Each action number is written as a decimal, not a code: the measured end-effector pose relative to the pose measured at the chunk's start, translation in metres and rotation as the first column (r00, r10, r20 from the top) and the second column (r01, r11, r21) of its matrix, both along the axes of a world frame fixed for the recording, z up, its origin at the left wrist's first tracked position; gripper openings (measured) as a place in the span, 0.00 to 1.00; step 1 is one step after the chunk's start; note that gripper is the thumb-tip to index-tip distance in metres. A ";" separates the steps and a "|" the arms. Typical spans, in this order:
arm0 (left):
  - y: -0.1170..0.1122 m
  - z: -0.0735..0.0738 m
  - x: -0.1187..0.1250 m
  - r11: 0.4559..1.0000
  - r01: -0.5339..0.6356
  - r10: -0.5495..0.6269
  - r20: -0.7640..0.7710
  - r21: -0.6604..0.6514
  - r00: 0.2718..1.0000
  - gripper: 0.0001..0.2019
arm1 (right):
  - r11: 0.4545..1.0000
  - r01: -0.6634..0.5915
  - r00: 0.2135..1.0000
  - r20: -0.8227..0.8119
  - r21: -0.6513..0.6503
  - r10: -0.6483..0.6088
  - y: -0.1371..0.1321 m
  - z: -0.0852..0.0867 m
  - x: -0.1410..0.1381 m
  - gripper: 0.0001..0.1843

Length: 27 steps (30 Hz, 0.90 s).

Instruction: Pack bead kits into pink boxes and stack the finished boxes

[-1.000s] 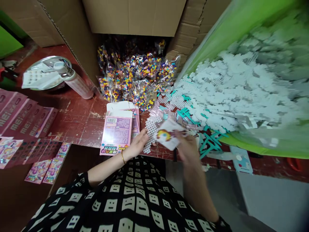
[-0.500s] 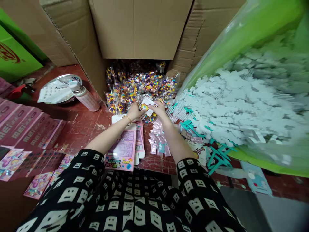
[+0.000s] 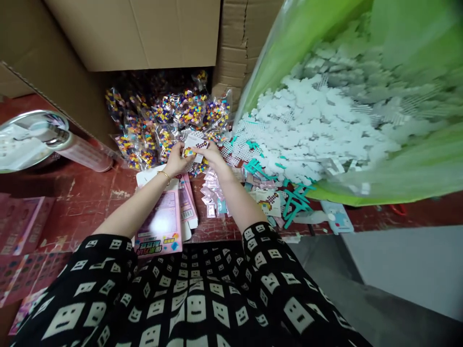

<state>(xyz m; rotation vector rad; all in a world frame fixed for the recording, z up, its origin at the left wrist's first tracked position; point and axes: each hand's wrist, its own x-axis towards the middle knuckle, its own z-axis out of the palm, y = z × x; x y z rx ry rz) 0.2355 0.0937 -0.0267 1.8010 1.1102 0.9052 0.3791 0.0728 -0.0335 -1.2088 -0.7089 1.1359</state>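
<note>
A small white printed card (image 3: 194, 140) with a brown-and-yellow pixel pattern is held between my two hands, above the bags of beads. My left hand (image 3: 175, 161), with a gold bangle at the wrist, is closed on its left side. My right hand (image 3: 214, 155) pinches its right side, thumb lying across the front. What lies behind the card is hidden. Just beyond are clear bags of colourful beads (image 3: 191, 107). Flat pink boxes (image 3: 161, 217) lie under my left forearm. Small pink sachets (image 3: 211, 193) lie by my right forearm.
At right, a green bag (image 3: 267, 62) spills white pieces (image 3: 307, 125). Teal sticks (image 3: 296, 200) and another printed card (image 3: 267, 201) lie near the table edge. A bottle (image 3: 87, 152) and metal tray (image 3: 32, 120) stand left. Cardboard boxes (image 3: 152, 33) rise behind the beads.
The view has swung to the right, so things sit further left in it. Both hands still hold the card, which now shows more of its printed face.
</note>
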 end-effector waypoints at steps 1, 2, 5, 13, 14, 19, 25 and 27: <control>-0.004 0.003 0.001 0.999 0.031 -0.031 0.050 -0.007 0.998 0.18 | 0.999 -0.007 1.000 -0.007 0.032 0.007 -0.004 0.005 0.000 0.38; -0.008 0.007 0.002 0.997 0.069 -0.066 0.097 -0.025 0.993 0.20 | 0.999 -0.005 1.000 0.022 0.052 0.004 -0.009 0.011 0.001 0.39; -0.024 0.028 0.009 0.970 0.207 -0.168 0.261 -0.129 0.951 0.26 | 0.998 0.026 0.975 0.219 0.064 -0.039 -0.025 0.030 0.010 0.34; -0.105 0.049 -0.014 0.671 0.321 0.026 0.455 -0.668 0.890 0.18 | 0.931 0.335 0.723 0.674 -0.147 -0.154 -0.111 0.012 0.115 0.21; -0.117 0.047 -0.019 0.631 0.337 0.037 0.461 -0.699 0.887 0.17 | 0.904 0.376 0.612 0.788 -0.205 -0.076 -0.117 0.005 0.127 0.19; -0.157 0.040 -0.035 0.631 0.317 0.140 0.506 -0.708 0.851 0.17 | 0.836 0.349 0.386 0.877 -0.424 0.285 -0.114 -0.004 0.158 0.24; -0.174 0.034 -0.048 0.723 0.206 0.196 0.481 -0.660 0.854 0.20 | 0.955 0.276 0.827 0.535 -0.113 -0.175 -0.133 0.056 0.121 0.12; -0.180 0.032 -0.049 0.769 0.196 0.159 0.479 -0.608 0.863 0.21 | 0.994 0.100 0.942 0.317 0.049 -0.110 -0.152 0.071 0.078 0.16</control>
